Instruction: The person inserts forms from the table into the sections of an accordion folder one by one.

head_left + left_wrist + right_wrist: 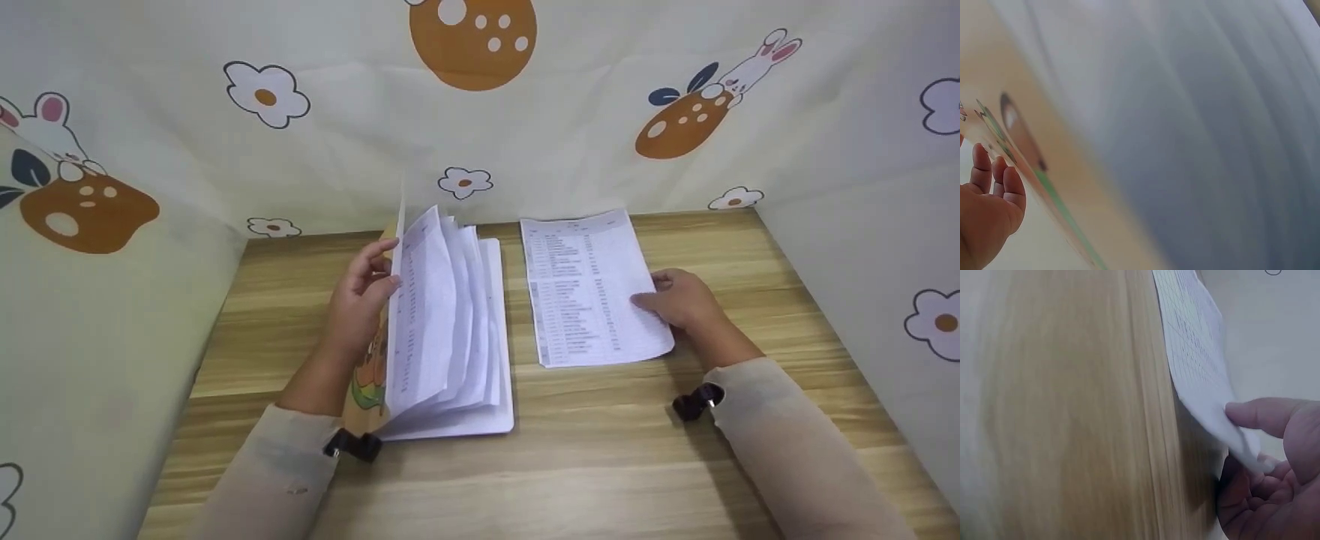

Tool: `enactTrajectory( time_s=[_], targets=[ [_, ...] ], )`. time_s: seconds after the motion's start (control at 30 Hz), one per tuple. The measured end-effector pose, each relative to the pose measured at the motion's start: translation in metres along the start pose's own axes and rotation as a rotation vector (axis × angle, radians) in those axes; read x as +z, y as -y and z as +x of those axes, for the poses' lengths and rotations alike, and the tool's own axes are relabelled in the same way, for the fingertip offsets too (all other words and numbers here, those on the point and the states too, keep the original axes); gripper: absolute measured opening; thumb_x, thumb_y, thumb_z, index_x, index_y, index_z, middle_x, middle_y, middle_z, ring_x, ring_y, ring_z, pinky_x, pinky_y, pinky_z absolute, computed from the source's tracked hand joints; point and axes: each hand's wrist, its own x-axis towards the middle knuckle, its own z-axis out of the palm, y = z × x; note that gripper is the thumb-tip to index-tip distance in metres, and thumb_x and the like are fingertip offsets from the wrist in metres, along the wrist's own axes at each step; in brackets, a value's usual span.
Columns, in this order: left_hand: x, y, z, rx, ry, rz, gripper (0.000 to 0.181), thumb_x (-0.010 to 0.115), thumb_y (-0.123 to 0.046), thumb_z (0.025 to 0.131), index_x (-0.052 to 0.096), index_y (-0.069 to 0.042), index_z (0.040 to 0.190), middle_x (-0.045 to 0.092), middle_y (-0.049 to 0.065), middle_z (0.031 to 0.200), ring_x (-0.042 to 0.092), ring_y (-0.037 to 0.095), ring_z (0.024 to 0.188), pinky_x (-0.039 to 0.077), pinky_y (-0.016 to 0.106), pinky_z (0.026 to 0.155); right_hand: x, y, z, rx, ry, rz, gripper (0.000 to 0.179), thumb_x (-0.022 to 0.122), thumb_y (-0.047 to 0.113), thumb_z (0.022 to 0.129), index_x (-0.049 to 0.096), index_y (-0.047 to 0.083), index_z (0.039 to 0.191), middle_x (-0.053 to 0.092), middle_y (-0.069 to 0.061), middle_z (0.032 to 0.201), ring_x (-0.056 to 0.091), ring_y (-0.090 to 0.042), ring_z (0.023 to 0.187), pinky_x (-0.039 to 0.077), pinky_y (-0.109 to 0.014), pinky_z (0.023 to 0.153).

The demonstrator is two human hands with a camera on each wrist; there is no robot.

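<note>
A notebook (pixel 504 337) with a tan cartoon cover (pixel 1123 219) stands partly open on the table's left half, its printed white pages (pixel 427 315) fanned upright. My left hand (pixel 360 300) holds the raised front cover at its outer edge, with the thumb and a finger at the edge. Several fingers (pixel 1013 183) show behind the cover in the left wrist view. To the right lies a printed sheet of paper (pixel 577 300) with rows of text. My right hand (pixel 682 300) pinches its right edge, thumb on top and fingers underneath, and that edge bends up off the wood (pixel 1072 410).
The wood-grain table (pixel 585 465) is walled on the back and sides by a pale cloth (pixel 360 127) printed with flowers, rabbits and orange fruit. Black wrist cameras (pixel 697 403) sit at both sleeve cuffs (pixel 300 442). A strip of table separates notebook and sheet.
</note>
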Motion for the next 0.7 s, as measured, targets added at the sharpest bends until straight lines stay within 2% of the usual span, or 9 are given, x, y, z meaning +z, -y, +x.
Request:
enactTrajectory(
  time_s=[0.13,0.2,0.27,0.37,0.47,0.63,0.7],
  targets=[
    [0.0,0.0,0.0,-0.005,-0.001,0.0,0.052,0.054,-0.007,0.1,0.058,-0.019,0.151,0.052,0.027,0.125,0.055,0.052,0.116,0.055,0.041,0.09,-0.003,-0.003,0.003,-0.038,-0.032,-0.033,0.063,0.058,0.042,0.106,0.053,0.001,0.154,0.059,-0.027,0.15,0.061,-0.039,0.127,0.049,-0.053,0.11],
    [0.0,0.0,0.0,-0.01,0.0,0.003,0.052,0.054,-0.007,0.1,0.058,-0.02,0.15,0.052,0.023,0.124,0.056,0.051,0.115,0.056,0.043,0.091,-0.004,-0.006,0.004,-0.056,-0.052,-0.067,0.06,0.055,0.041,0.107,0.056,0.001,0.152,0.058,-0.028,0.15,0.058,-0.04,0.131,0.044,-0.056,0.115],
    [0.0,0.0,0.0,-0.009,0.001,0.002,0.052,0.054,-0.006,0.101,0.058,-0.018,0.15,0.053,0.02,0.122,0.056,0.047,0.115,0.055,0.043,0.092,-0.004,-0.008,0.004,-0.056,-0.058,-0.053,0.056,0.058,0.037,0.107,0.06,0.0,0.148,0.06,-0.028,0.149,0.059,-0.039,0.13,0.047,-0.053,0.112],
    [0.0,0.0,0.0,-0.01,-0.001,0.003,0.051,0.054,-0.006,0.1,0.058,-0.016,0.15,0.053,0.021,0.122,0.057,0.037,0.112,0.054,0.038,0.091,-0.003,-0.011,0.005,-0.044,-0.067,0.01,0.051,0.062,0.033,0.105,0.064,0.0,0.143,0.065,-0.026,0.143,0.065,-0.032,0.119,0.055,-0.039,0.095],
    [0.0,0.001,-0.001,-0.015,-0.003,0.002,0.053,0.055,-0.005,0.1,0.057,-0.016,0.151,0.052,0.024,0.123,0.056,0.033,0.112,0.052,0.033,0.088,-0.002,-0.012,0.005,-0.029,-0.068,0.089,0.047,0.066,0.029,0.103,0.067,0.0,0.14,0.069,-0.024,0.136,0.067,-0.024,0.106,0.054,-0.027,0.081],
    [0.0,0.001,-0.001,-0.029,-0.003,-0.001,0.053,0.055,-0.006,0.1,0.057,-0.019,0.151,0.052,0.021,0.123,0.054,0.043,0.116,0.053,0.035,0.089,-0.003,-0.015,0.002,0.011,-0.017,0.18,0.047,0.069,0.024,0.102,0.065,0.0,0.141,0.07,-0.017,0.126,0.066,-0.015,0.094,0.055,-0.025,0.076],
    [0.0,0.001,-0.001,-0.029,-0.003,-0.008,0.052,0.055,-0.006,0.1,0.057,-0.019,0.15,0.052,0.022,0.124,0.055,0.042,0.115,0.053,0.038,0.09,-0.004,-0.015,0.001,0.016,0.016,0.224,0.048,0.069,0.02,0.101,0.063,-0.002,0.143,0.071,-0.011,0.118,0.067,-0.013,0.089,0.057,-0.025,0.075]
  ],
)
